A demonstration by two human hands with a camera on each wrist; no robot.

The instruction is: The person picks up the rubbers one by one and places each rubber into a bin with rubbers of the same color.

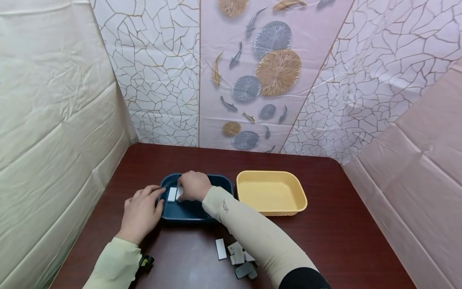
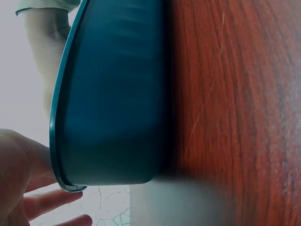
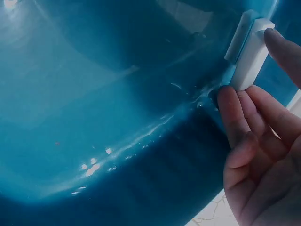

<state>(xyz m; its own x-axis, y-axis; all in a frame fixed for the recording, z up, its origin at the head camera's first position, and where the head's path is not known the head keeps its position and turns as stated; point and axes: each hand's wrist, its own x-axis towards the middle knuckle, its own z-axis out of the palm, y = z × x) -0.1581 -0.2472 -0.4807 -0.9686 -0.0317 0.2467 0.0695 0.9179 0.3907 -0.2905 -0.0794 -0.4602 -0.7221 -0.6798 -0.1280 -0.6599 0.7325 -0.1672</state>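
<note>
A dark blue plastic tray (image 1: 191, 220) stands on the table. Inside it my right hand (image 1: 194, 186) pinches a small white rectangular block (image 3: 254, 61) between thumb and fingertips, near the tray's left end. Beside that block lies another white block (image 1: 172, 194), close to the left wall; the right wrist view shows the two nearly parallel. My left hand (image 1: 142, 212) is at the tray's left rim, its fingers fairly straight and touching the edge. In the left wrist view, the tray's outer wall (image 2: 113, 94) fills the middle, and the fingers extend past the rim.
A yellow tray (image 1: 270, 192) stands right of the blue one, close to it. On the near side of the table lie a white block (image 1: 221, 249) and a small heap of grey and white blocks (image 1: 238, 257), partly under my right forearm. Fabric walls surround the dark red table (image 1: 346, 233).
</note>
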